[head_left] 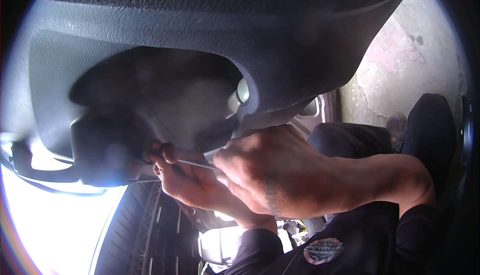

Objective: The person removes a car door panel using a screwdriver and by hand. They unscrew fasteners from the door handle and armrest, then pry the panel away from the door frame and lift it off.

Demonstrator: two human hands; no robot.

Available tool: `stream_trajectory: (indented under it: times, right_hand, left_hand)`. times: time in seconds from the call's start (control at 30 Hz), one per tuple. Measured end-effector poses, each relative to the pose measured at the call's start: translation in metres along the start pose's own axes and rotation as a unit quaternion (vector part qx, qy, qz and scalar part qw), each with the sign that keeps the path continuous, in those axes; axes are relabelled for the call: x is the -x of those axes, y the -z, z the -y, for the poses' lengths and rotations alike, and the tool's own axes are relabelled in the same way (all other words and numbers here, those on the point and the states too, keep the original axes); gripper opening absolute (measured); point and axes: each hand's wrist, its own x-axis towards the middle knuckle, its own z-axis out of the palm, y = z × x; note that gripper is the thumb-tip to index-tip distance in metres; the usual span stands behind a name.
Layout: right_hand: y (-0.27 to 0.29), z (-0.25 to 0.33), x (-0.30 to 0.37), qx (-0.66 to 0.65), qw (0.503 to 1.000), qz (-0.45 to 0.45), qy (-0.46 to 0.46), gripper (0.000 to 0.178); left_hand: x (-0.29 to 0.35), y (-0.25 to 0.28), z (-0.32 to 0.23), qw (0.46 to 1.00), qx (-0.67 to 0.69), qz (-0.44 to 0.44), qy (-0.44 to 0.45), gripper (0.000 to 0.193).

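Observation:
My right hand [280, 170] is closed in a fist around one end of a thin metal rod [197, 164]; any handle is hidden inside the fist. Beyond it, my left hand [187, 182] has its fingers curled, the thumb and fingertips pinching near the rod's other end. Both hands are at the lower edge of a black textured plastic panel [150, 17], which looks like a car bumper. The left fingertips touch or nearly touch a dark block-shaped part [107, 147] of it. What the rod's tip meets cannot be made out.
Above the hands the panel has a large dark opening [190, 82], with a pale round fitting [242, 91] at its right side. Dark slatted parts [162, 225] lie below. My bent legs [350, 140] and a concrete floor [390, 50] are at the right. Bright glare fills the lower left.

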Motion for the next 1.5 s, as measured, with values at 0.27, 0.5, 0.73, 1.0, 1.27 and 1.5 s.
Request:
stream_trajectory:
  times: [0.27, 0.5, 0.73, 1.0, 1.27, 1.5]
  right_hand:
    - [0.002, 0.002, -0.003, -0.054, 0.998, 0.014, -0.028, 0.02]
    - [0.008, 0.001, 0.003, -0.01, 1.0, 0.002, -0.008, 0.021]
    - [0.007, -0.001, 0.004, 0.042, 0.999, 0.001, 0.02, 0.02]
    - [0.007, -0.004, 0.001, 0.043, 0.997, -0.042, 0.047, 0.025]
    - [0.005, -0.001, -0.001, -0.004, 0.999, -0.031, 0.037, 0.02]
    - [0.001, 0.008, -0.006, 0.042, 0.997, -0.057, 0.042, 0.02]
  left_hand:
    - [0.006, -0.047, 0.023, 0.927, -0.208, -0.286, -0.121, 0.013]
    - [-0.003, -0.05, 0.032, 0.939, -0.23, -0.196, -0.161, 0.013]
    - [-0.008, -0.047, 0.036, 0.945, -0.23, -0.164, -0.165, 0.013]
    - [-0.011, -0.048, 0.039, 0.949, -0.227, -0.145, -0.163, 0.013]
    - [-0.014, -0.049, 0.04, 0.948, -0.235, -0.135, -0.166, 0.013]
    - [-0.015, -0.054, 0.038, 0.95, -0.229, -0.123, -0.171, 0.013]
